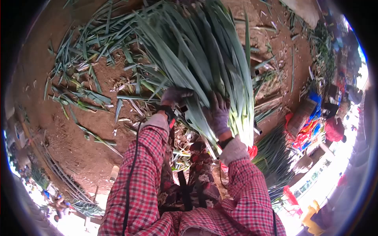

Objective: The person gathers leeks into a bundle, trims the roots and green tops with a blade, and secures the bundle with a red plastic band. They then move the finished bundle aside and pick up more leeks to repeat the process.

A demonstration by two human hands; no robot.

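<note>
A large bunch of leeks (197, 51) fans out in front of me, green leaves pointing away and pale stalks toward my right side. At the bunch's left edge is my left hand (176, 95), in a grey glove, its fingers closed against the outer leaves and partly hidden by them. My right hand (219, 114), gloved too, lies flat on the lower part of the leaves with its fingers stretched forward, close to the pale stalks.
Cut leaf scraps (98, 43) litter the brown dirt floor (78, 145) on the left. Another pile of leeks (273, 157) lies by my right arm. Beyond it are a cardboard-coloured box (302, 118) and blue and red bags (311, 131).
</note>
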